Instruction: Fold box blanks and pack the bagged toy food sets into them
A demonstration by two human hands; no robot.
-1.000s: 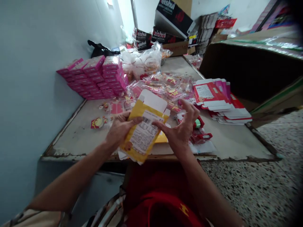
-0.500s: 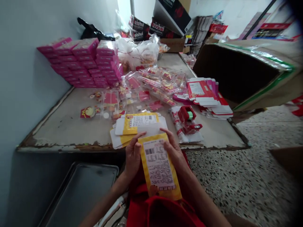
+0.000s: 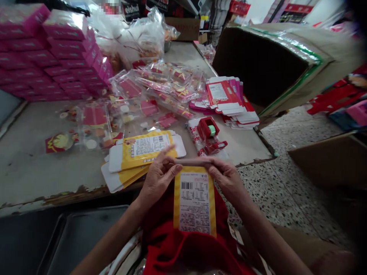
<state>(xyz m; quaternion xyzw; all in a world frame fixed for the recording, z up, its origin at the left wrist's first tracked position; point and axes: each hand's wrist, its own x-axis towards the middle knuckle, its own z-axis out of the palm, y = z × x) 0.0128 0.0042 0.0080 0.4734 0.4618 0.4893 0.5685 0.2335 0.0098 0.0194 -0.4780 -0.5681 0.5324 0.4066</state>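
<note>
A yellow cardboard box [image 3: 195, 202] with a white printed label hangs upright in front of my red apron, its top end toward the table. My left hand [image 3: 160, 173] pinches the upper left corner, thumb on the printed face. At the upper right corner, my right hand [image 3: 223, 173] grips the same end, fingers curled. A pale flap runs between the two hands along that end. Just beyond my left hand lies a stack of flat yellow boxes [image 3: 146, 147] on the table edge.
A red tape dispenser [image 3: 208, 128] sits on a white-and-red packet. Behind are flattened red and pink boxes [image 3: 226, 95] and clear toy packets [image 3: 172, 84]. Pink boxes [image 3: 69, 57] are piled at left. A large open carton [image 3: 321, 57] stands right; a dark tray [image 3: 86, 236] lies below left.
My view has swung right and closer. Both hands have moved to the box's top end, where a flap now lies between them. The box hangs straighter than before.
</note>
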